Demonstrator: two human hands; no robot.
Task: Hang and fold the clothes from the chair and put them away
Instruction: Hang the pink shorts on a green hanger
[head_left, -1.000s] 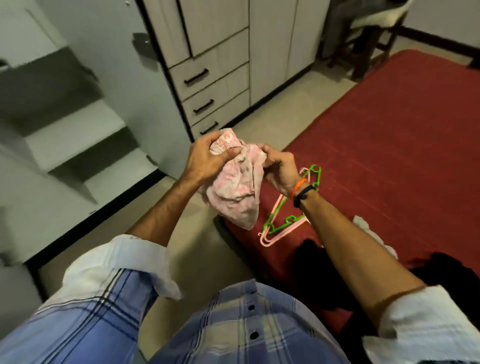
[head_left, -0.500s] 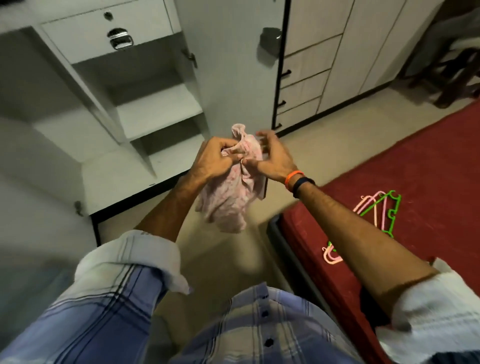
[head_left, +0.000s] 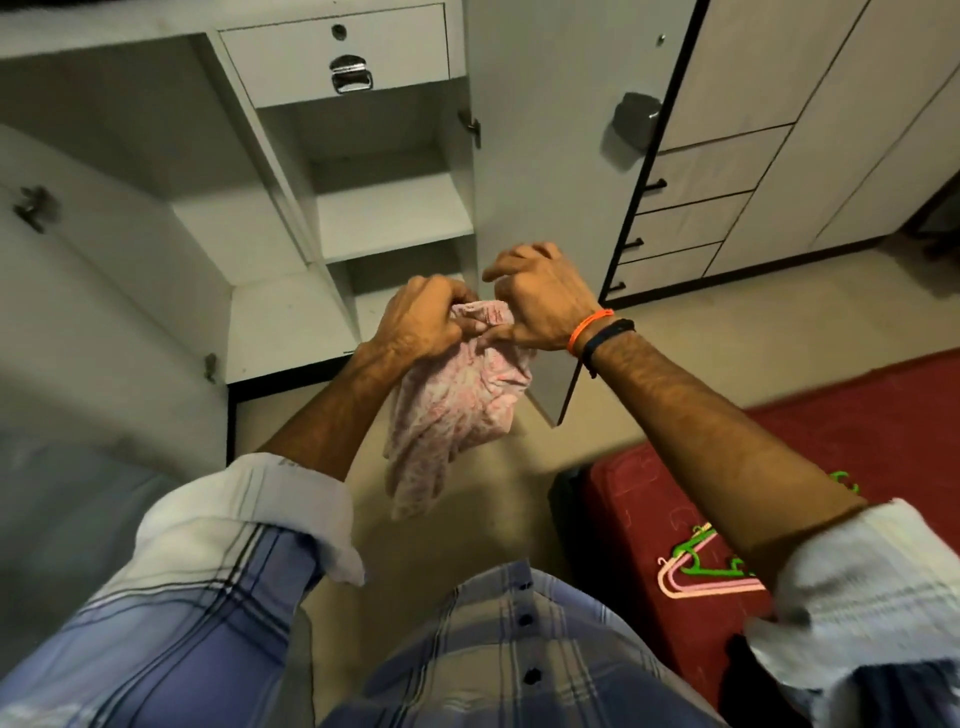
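Note:
A small pink patterned garment (head_left: 457, 410) hangs bunched between both hands in front of the open wardrobe. My left hand (head_left: 423, 325) grips its top edge with curled fingers. My right hand (head_left: 540, 304) pinches the same top edge from the right, thumb against the cloth. The cloth's lower part dangles over the floor. Pink and green plastic hangers (head_left: 706, 571) lie on the red bed (head_left: 883, 415) at lower right, partly hidden by my right forearm.
The white wardrobe stands open ahead, with bare shelves (head_left: 395, 218) and a small drawer (head_left: 337, 52) above them. Its open door (head_left: 561, 156) stands just behind my hands. Beige drawers with black handles (head_left: 691, 208) are to the right. Tiled floor (head_left: 675, 332) lies below.
My view has turned left from the bed toward the open wardrobe, and I have come closer to it. Both hands kept hold of the pink garment, shifting grip along its top edge.

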